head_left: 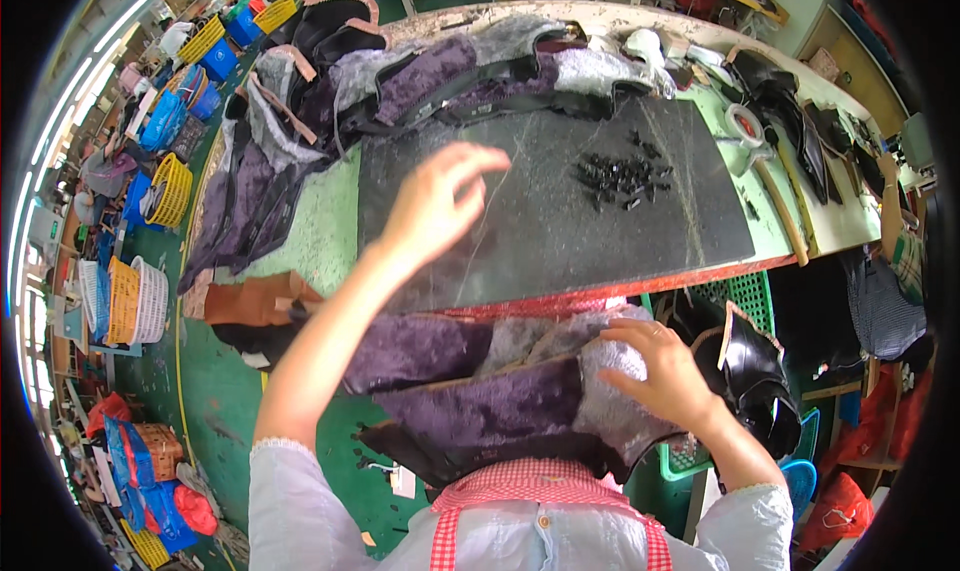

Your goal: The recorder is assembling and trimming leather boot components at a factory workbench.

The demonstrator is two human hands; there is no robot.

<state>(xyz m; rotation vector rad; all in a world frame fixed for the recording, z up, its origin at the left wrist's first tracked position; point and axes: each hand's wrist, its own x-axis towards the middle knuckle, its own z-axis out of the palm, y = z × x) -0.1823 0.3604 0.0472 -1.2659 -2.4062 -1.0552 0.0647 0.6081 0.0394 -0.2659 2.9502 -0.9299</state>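
At the near side of a broad, flat black slab (pixel 560 241), a long purple-and-grey plush piece (pixel 480 411) is draped, its long axis left to right; on its grey end the right hand (pixel 655 371) is laid, fingers spread. Over the slab, the left hand (pixel 440 196) is held with thumb and index apart, nearer the small black pieces (pixel 620 179) heaped there to its right. The contents of the green lattice plastic crate (pixel 745 296) cannot be told.

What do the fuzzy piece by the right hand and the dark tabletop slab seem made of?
Fuzzy piece: likely plush or fur, soft finish, from its purple and grey pile. Dark slab: perhaps stone or rubber; its dull, streaked face fits either.
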